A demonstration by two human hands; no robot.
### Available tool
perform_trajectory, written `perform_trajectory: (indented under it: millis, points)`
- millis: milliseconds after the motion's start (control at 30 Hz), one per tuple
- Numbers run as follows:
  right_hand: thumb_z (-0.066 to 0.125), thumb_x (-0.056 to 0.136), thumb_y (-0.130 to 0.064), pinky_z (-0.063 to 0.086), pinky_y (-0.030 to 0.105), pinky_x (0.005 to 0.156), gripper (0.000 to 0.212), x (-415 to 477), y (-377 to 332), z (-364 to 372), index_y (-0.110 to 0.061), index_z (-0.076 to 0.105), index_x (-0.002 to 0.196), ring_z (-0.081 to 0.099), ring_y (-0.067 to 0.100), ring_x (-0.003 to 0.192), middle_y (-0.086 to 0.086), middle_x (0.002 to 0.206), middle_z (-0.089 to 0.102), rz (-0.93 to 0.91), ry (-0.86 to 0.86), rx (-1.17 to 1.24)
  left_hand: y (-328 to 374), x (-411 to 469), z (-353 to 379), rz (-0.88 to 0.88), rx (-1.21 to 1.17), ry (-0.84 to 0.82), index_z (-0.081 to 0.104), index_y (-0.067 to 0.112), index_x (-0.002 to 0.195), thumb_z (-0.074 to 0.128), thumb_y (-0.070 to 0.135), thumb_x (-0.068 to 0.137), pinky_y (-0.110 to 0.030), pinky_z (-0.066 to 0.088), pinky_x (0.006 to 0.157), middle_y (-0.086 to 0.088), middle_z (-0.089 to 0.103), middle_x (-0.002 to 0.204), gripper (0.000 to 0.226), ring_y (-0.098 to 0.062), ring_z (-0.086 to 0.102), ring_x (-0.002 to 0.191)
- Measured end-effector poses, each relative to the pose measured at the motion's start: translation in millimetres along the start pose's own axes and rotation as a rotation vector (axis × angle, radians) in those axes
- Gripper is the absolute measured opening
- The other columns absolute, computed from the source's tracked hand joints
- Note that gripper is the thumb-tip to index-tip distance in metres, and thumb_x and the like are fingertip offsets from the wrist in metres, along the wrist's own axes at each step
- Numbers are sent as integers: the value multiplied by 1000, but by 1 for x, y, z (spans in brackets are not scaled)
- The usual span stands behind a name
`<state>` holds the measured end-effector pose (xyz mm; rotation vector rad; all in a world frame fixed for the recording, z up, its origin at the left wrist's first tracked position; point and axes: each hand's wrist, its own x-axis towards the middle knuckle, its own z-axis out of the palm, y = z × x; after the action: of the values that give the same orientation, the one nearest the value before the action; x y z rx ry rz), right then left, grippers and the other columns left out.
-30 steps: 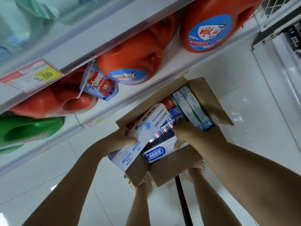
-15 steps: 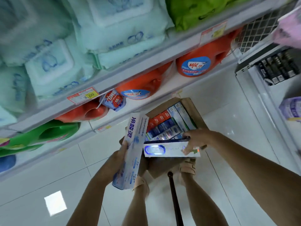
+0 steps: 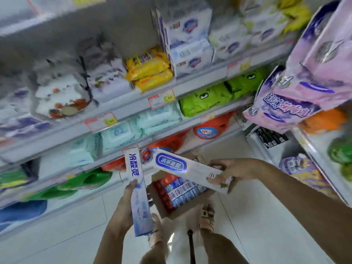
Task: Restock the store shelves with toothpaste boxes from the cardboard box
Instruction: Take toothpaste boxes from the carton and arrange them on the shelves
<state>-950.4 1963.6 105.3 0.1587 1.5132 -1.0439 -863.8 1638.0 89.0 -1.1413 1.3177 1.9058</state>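
You stood in a shop aisle, looking down past both arms. Your left hand gripped the lower half of a white-and-blue toothpaste box, fingers curled round its long sides, so it stood nearly upright. Your right hand pinched one end of a second toothpaste box, white with a blue oval label. That box lay almost level and reached left until its far end sat just beside the top of the first.

Below both, the open cardboard box sat on the white tiled floor by your sandalled feet. It was packed with rows of red and blue toothpaste cartons.

The shelves ahead carried pale wet-wipe packs, green packs, yellow packets and an orange detergent jug. The picture was blurred, and no toothpaste row could be made out.

The step in hand seemed to be carrying the pair to their shelf spot. To do it well, you would have wanted to find the matching brand first. The right box, held only at its end, looked likely to droop or twist, so a grip nearer its middle would have steadied it. Sliding each in label outward, one hand at a time, would have kept neighbouring stock from being knocked.
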Motion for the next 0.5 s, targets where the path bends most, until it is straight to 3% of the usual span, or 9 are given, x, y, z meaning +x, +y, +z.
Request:
perform_trajectory:
  millis: [33, 100, 200, 300, 400, 467, 500]
  points:
    - [73, 82, -13, 59, 38, 67, 50, -16, -10, 0, -25, 52, 126, 66, 22, 92, 1, 113, 64, -30, 6, -15, 6, -12, 5, 28, 14, -11, 55, 6, 100, 74, 58, 58, -29, 51, 54, -11, 57, 64, 70, -19, 56, 50]
    - [75, 78, -8, 60, 37, 65, 53, -46, -32, 1, -28, 54, 123, 68, 19, 86, -3, 107, 67, -88, -5, -23, 16, -38, 13, 106, 57, -32, 57, 8, 101, 67, 69, 63, -29, 50, 55, -9, 59, 66, 73, -17, 57, 53]
    - [69, 79, 4, 58, 28, 64, 57, -85, -64, 7, -19, 49, 128, 69, 12, 78, -3, 100, 67, -154, -4, -54, 31, -75, 18, 243, 173, -45, 62, 19, 114, 59, 77, 64, -32, 52, 71, -3, 73, 88, 76, -17, 68, 77]
    - [72, 76, 4, 55, 26, 82, 69, -118, -94, 13, -25, 42, 132, 64, 12, 94, -5, 115, 58, -197, 50, -118, 48, -108, 18, 305, 264, -3, 62, 15, 113, 68, 50, 78, -32, 55, 71, -8, 75, 93, 49, -22, 71, 81]
    - [79, 66, -10, 50, 38, 95, 66, -155, -125, 21, -31, 50, 121, 64, 19, 104, -12, 116, 58, -273, 67, -236, 68, -144, 21, 398, 183, -51, 58, 1, 118, 67, 15, 84, -29, 56, 62, -12, 74, 91, 38, -21, 72, 74]
    - [81, 59, -19, 48, 48, 96, 69, -180, -142, 26, -35, 51, 119, 64, 25, 108, -13, 117, 60, -313, 85, -280, 81, -173, 25, 475, 155, -99, 59, 0, 114, 73, 11, 76, -30, 56, 61, -15, 73, 90, 42, -23, 71, 71]
    - [86, 54, -24, 52, 47, 91, 73, -191, -150, 29, -33, 52, 119, 65, 25, 107, -11, 116, 63, -339, 77, -279, 87, -189, 28, 515, 156, -112, 59, 1, 111, 71, 14, 73, -30, 55, 61, -16, 73, 90, 42, -24, 71, 70]
